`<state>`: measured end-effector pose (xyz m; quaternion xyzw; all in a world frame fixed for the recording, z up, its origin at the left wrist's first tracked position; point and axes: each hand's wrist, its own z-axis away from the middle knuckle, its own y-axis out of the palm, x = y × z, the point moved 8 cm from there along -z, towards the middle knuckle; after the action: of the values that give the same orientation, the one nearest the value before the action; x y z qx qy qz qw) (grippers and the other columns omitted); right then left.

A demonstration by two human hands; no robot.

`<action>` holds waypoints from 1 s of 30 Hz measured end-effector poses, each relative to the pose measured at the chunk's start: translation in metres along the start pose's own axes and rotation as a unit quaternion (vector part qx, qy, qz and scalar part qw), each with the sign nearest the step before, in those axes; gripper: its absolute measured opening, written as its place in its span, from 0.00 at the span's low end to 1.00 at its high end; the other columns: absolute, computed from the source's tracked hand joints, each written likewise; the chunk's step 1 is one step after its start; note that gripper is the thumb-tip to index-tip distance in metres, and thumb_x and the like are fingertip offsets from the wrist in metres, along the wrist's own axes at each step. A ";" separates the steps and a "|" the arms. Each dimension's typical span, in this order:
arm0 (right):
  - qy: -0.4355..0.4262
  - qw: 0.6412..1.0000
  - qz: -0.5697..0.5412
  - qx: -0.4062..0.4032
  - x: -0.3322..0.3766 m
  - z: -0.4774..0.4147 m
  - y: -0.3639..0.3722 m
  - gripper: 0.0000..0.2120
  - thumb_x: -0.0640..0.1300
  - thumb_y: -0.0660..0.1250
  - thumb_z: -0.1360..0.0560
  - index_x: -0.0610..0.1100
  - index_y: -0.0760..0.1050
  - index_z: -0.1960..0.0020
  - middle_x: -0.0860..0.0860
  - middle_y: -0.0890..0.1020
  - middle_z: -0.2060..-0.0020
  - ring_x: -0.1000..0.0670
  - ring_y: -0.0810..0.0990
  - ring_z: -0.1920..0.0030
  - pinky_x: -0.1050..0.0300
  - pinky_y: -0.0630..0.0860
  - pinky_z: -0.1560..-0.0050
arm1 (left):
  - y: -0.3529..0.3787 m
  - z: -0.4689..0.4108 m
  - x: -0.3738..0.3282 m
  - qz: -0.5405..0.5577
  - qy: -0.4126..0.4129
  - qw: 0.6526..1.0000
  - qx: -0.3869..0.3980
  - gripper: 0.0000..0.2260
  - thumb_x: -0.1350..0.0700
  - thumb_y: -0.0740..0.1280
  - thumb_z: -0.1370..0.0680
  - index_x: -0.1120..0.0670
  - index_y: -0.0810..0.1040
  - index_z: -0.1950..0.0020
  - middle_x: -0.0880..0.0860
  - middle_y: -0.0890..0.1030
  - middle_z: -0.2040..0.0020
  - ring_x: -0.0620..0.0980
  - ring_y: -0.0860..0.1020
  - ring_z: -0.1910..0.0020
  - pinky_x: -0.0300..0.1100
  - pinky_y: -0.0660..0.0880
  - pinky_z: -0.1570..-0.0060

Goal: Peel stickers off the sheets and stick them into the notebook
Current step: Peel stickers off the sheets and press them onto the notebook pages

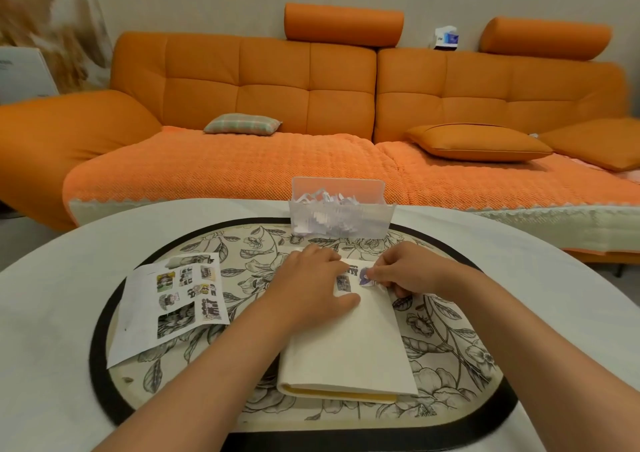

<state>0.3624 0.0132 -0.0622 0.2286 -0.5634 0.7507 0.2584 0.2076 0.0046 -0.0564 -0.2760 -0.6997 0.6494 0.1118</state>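
Right hand (405, 271) fingertips press purple sticker (364, 277) onto notebook (360, 341).

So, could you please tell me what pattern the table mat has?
Black-and-white floral line drawing on cream mat, black border; head view.

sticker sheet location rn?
Head view: the sticker sheet lies flat on the floral mat, on the person's left, apart from the notebook and the left hand.

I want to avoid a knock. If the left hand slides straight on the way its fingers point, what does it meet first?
Probably the right hand: the left hand lies flat on the notebook page, fingers pointing right across the stuck stickers toward it.
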 end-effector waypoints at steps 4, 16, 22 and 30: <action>-0.001 1.000 0.017 0.011 0.001 -0.001 0.001 0.17 0.57 0.72 0.25 0.45 0.78 0.64 0.52 0.78 0.74 0.51 0.74 0.70 0.57 0.72 0.66 | 0.000 0.003 0.001 0.009 -0.001 1.000 -0.008 0.25 0.37 0.62 0.22 0.45 0.72 0.27 0.44 0.68 0.27 0.47 0.61 0.27 0.47 0.57 0.29; -0.003 0.999 0.048 -0.007 0.001 -0.001 0.006 0.19 0.58 0.75 0.28 0.41 0.83 0.62 0.50 0.77 0.72 0.51 0.70 0.70 0.58 0.68 0.65 | 0.001 0.003 -0.001 0.009 0.006 1.000 -0.017 0.25 0.37 0.62 0.22 0.45 0.72 0.27 0.44 0.69 0.26 0.47 0.62 0.27 0.47 0.58 0.29; 0.018 0.976 0.188 -0.113 0.004 0.005 -0.006 0.20 0.67 0.75 0.34 0.53 0.80 0.55 0.55 0.84 0.62 0.54 0.81 0.59 0.58 0.75 0.61 | 0.001 0.003 -0.003 0.008 0.025 0.999 -0.038 0.25 0.38 0.64 0.23 0.44 0.71 0.28 0.43 0.70 0.29 0.46 0.61 0.28 0.46 0.59 0.29; -0.100 0.949 0.220 -0.203 0.012 0.038 0.003 0.10 0.60 0.68 0.24 0.60 0.80 0.44 0.59 0.79 0.49 0.56 0.78 0.50 0.56 0.76 0.54 | 0.002 0.006 -0.017 0.007 0.076 0.997 -0.016 0.16 0.47 0.60 0.19 0.41 0.74 0.32 0.42 0.73 0.39 0.45 0.66 0.37 0.42 0.61 0.37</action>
<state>0.3534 -0.0229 -0.0474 0.1156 -0.7630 0.6320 0.0706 0.2190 -0.0096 -0.0560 -0.3308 -0.6973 0.6166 0.1556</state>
